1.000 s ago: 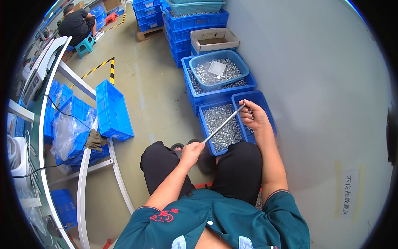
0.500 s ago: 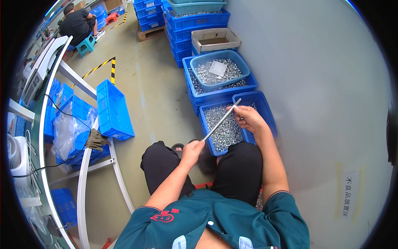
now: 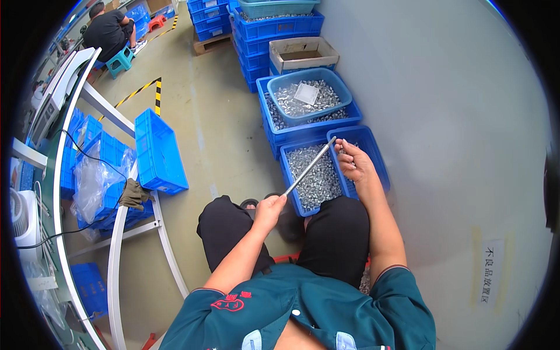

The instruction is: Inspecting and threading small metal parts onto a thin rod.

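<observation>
My left hand (image 3: 270, 211) is closed round the near end of a thin, straight metal rod (image 3: 311, 166), which slants up and to the right over a blue bin of small shiny metal parts (image 3: 314, 175). Just right of the rod's far tip is my right hand (image 3: 354, 161), its fingers curled and apart from the rod. Something small and silvery seems to show among those fingers, too small to name. Beneath that hand stands a second blue bin (image 3: 371, 153), its inside partly hidden.
Beyond the bins, a light-blue basket (image 3: 280, 111) of metal parts rests on a larger blue crate (image 3: 269, 135). A wall (image 3: 455, 146) rises on the right. At left are a workbench frame (image 3: 116, 262) and a tilted blue crate (image 3: 160, 153). A person (image 3: 108, 32) sits far left.
My right hand has come off the rod's far end and shifted slightly right, fingers curled. The left hand keeps its grip on the rod almost in place.
</observation>
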Action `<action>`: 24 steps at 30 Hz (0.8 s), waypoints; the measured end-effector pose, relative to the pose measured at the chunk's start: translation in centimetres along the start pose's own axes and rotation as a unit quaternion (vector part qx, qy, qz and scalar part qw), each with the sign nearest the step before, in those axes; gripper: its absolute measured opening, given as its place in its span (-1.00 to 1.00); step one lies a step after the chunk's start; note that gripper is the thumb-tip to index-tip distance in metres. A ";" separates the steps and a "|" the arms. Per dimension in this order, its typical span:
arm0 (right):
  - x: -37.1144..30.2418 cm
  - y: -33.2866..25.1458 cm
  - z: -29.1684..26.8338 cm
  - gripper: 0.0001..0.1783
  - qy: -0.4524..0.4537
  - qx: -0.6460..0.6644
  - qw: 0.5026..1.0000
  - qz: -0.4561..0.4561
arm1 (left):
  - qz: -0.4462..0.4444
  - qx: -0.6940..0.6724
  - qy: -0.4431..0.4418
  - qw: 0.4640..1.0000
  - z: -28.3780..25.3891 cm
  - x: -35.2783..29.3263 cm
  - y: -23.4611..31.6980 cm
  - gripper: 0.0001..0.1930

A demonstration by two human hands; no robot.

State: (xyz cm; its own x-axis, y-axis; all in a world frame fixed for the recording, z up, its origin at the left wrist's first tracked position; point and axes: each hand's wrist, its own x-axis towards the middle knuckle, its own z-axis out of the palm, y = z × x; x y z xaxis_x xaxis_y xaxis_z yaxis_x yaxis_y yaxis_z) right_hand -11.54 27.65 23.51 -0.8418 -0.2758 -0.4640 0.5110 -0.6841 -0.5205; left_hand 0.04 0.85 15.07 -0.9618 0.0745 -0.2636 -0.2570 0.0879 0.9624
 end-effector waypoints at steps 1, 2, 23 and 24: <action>0.1 0.0 -0.1 -0.78 0.004 0.010 1.000 -0.003 | 0.002 0.006 -0.001 1.000 0.0 0.0 -0.2 -0.59; 0.2 0.0 -0.2 -0.75 0.009 0.021 1.000 -0.007 | 0.003 0.013 -0.002 1.000 0.0 -0.1 0.1 -0.59; -0.9 -1.1 1.8 -0.75 0.062 -0.247 0.967 -0.024 | 0.049 0.224 0.047 0.972 -0.4 -1.5 2.4 -0.56; -1.0 -1.1 1.9 -0.75 0.062 -0.246 0.967 -0.024 | 0.049 0.224 0.047 0.972 -0.4 -1.5 2.3 -0.56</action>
State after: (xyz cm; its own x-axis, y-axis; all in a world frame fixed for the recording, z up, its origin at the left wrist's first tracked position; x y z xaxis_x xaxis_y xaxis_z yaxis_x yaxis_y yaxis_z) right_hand -11.60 27.37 25.87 -0.8551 -0.1482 -0.4968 0.5180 -0.2809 -0.8079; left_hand 0.80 0.56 17.74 -0.9894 0.0157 -0.1445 -0.1164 0.5107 0.8519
